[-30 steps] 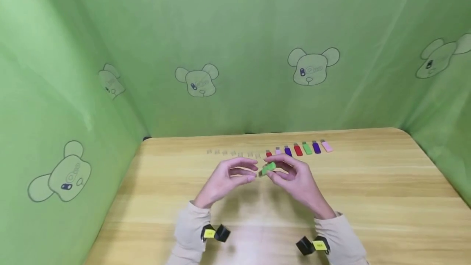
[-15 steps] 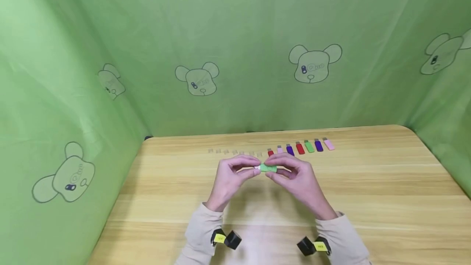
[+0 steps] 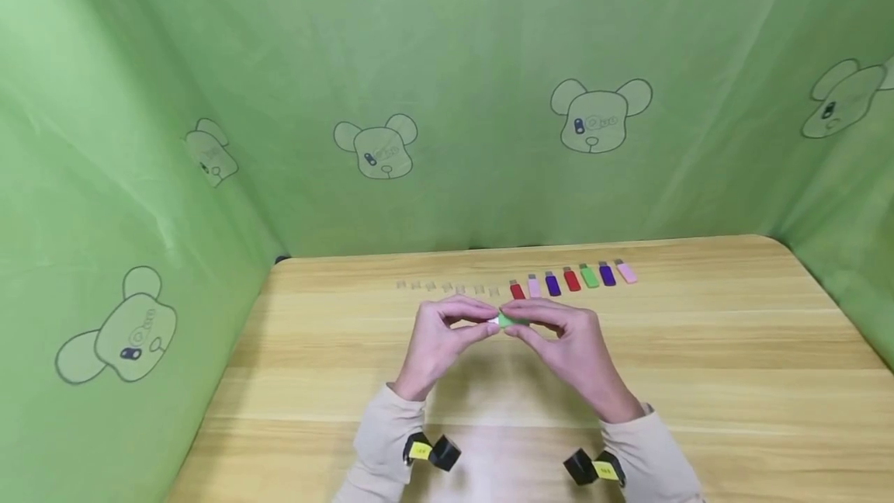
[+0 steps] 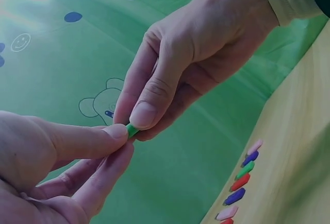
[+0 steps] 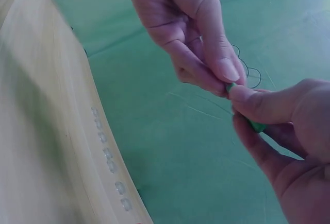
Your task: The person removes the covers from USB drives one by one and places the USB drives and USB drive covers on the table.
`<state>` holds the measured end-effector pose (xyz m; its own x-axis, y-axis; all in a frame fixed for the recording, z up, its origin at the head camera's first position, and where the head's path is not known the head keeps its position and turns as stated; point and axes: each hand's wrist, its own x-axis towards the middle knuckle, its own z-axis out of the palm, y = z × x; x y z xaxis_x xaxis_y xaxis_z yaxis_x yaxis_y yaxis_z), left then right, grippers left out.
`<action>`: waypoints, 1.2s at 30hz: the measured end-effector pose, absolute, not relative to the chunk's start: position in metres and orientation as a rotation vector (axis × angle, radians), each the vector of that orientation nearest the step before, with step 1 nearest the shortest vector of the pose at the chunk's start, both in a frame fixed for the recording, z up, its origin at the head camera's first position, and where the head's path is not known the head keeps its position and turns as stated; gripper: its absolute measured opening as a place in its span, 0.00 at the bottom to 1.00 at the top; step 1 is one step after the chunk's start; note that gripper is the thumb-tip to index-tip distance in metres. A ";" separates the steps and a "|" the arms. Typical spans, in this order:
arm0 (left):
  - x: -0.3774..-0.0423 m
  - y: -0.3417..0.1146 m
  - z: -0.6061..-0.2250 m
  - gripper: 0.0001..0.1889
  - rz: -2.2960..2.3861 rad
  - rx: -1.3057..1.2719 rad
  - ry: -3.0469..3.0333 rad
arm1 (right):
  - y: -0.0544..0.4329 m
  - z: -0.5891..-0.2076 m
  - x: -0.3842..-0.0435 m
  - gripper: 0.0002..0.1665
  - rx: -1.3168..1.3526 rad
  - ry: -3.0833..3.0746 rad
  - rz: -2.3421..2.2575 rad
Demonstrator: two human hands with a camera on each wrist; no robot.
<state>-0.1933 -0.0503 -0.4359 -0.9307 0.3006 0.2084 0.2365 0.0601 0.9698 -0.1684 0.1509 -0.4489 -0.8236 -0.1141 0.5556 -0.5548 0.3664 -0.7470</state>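
A green USB flash drive [image 3: 507,320] is held level between my two hands above the middle of the table. My right hand [image 3: 583,352] pinches its coloured body between thumb and fingers. From the other side, my left hand [image 3: 434,344] pinches the pale connector end, with thumb and index finger covering most of it. Both sets of fingertips meet closely, and only a sliver of the green body [image 4: 132,130] shows between them in the left wrist view. The rear of the green body [image 5: 258,126] peeks out below the right thumb in the right wrist view.
Beyond my hands, a slanted row of red, pink, purple and green flash drives [image 3: 572,279] lies on the wooden table [image 3: 335,379], connectors facing away. Several small clear caps [image 3: 447,287] continue the row leftward. Green printed curtains [image 3: 454,37] enclose the back and sides.
My left hand has come in from the left and now grips the flash drive's connector end, which was exposed earlier. The flash drive has turned from slanted to level in my right hand.
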 end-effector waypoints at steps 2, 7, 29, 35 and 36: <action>-0.194 -0.051 -0.435 0.10 2.054 0.550 2.247 | 0.149 -0.449 -0.169 0.19 0.583 -2.187 1.421; -0.196 -0.053 -0.434 0.09 2.090 0.486 2.238 | 0.144 -0.447 -0.168 0.18 0.595 -2.142 1.348; -0.201 -0.059 -0.432 0.11 2.103 0.434 2.124 | 0.146 -0.446 -0.175 0.18 0.652 -2.115 1.273; -0.209 -0.092 -0.429 0.13 2.206 0.257 2.129 | 0.174 -0.438 -0.173 0.17 0.486 -2.106 1.344; -0.212 -0.100 -0.429 0.13 2.243 0.219 2.124 | 0.183 -0.435 -0.173 0.17 0.425 -2.111 1.379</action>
